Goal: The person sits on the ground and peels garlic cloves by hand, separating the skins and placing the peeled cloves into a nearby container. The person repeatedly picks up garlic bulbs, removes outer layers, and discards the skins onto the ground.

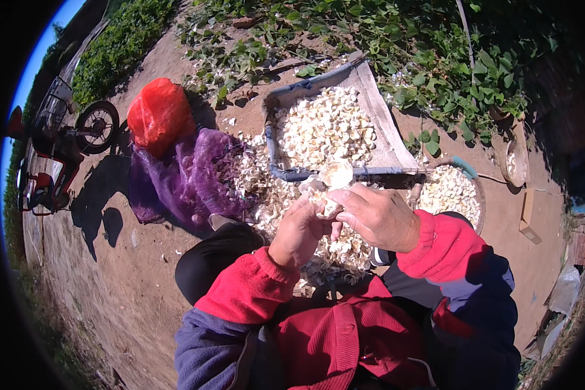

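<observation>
In front of my body both hands meet on a pale garlic bulb [328, 207], which looks partly broken open. My left hand [299, 233] is closed around its lower left side. From the right, my right hand [385, 218] pinches it with bent fingers, partly hiding it. A whitish piece like dry garlic skin [337, 174] shows just beyond my fingertips. Beneath the hands spreads a heap of papery garlic skins [276, 192]. Past them, a cloth-lined tray [396, 146] with a blue padded rim carries many garlic cloves [328, 127].
A purple mesh bag [175, 175] lies left of the skins, with a red plastic bag [159, 117] behind it. At right stand a round basket [481, 208] of cloves and a wooden block [530, 214]. Leafy vines [429, 65] border the far side; a parked motorbike [55, 159] is far left.
</observation>
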`<move>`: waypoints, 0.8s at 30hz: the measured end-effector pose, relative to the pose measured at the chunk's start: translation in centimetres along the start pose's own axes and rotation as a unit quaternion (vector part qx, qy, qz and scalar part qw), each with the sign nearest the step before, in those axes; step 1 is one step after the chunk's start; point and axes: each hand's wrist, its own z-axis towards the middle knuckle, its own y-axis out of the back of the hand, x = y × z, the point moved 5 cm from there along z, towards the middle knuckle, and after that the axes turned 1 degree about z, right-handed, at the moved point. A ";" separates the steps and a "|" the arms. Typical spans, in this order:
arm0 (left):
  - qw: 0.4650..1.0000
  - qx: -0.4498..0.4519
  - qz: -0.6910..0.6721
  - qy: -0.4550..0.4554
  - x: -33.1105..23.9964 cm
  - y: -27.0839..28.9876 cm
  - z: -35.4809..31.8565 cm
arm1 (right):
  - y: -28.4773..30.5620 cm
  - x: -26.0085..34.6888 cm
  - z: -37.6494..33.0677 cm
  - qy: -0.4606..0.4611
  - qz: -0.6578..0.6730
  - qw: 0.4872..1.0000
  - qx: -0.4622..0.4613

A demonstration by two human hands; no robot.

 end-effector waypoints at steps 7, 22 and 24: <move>0.998 -0.036 0.051 0.000 -0.3 -0.1 -0.2 | -2.1 -1.3 0.2 0.032 0.048 0.998 -0.018; 0.997 -0.042 0.064 0.011 0.0 -0.7 -0.3 | -3.1 -1.4 -0.8 0.036 0.075 0.996 -0.035; 0.998 -0.025 0.046 0.026 0.0 -0.6 -0.3 | -2.9 -1.0 -0.8 0.056 0.033 0.997 -0.041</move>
